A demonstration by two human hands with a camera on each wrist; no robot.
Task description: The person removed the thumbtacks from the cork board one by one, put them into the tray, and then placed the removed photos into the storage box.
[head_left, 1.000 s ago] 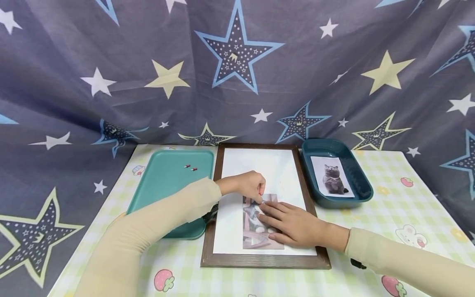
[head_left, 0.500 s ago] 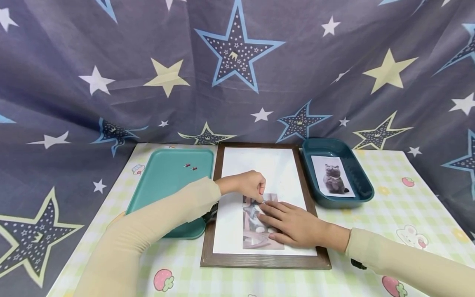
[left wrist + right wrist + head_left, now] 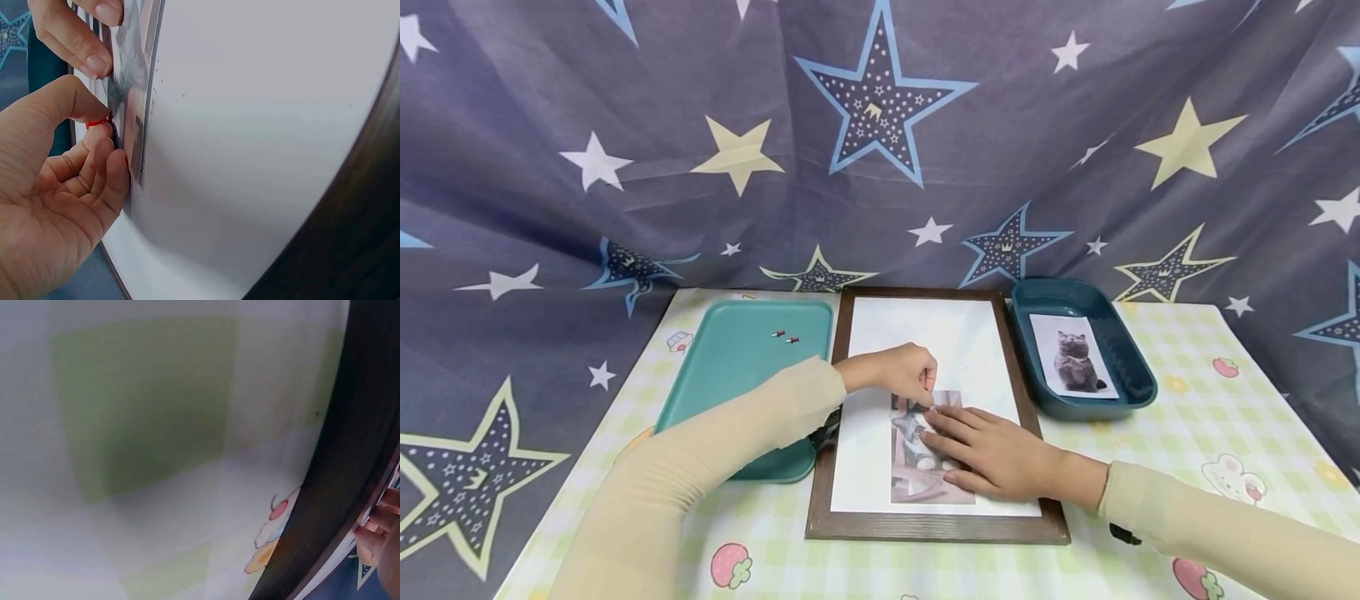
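Observation:
My left hand (image 3: 904, 372) is at the top edge of a cat photo (image 3: 917, 479), which lies on a white board (image 3: 861, 492) with a brown wooden frame. Between its thumb and forefinger it pinches a red push pin (image 3: 95, 124), seen in the left wrist view; the pin's tip is hidden. Fingers spread, my right hand (image 3: 996, 457) rests flat over the right side of the photo, its fingertips close to the left hand. At the edge of the right wrist view, part of a hand (image 3: 387, 531) shows beyond the dark frame.
Left of the board, a teal tray (image 3: 730, 358) carries two red push pins (image 3: 785, 337). To the right stands a dark teal bin (image 3: 1131, 367) with a grey cat picture (image 3: 1075, 362) inside. A checked tablecloth (image 3: 1180, 433) covers the table, and a starred curtain (image 3: 715, 225) hangs behind.
Both hands stay in nearly the same place. The red of the pin, visible under the left fingers a second ago in the head view, is now hidden there.

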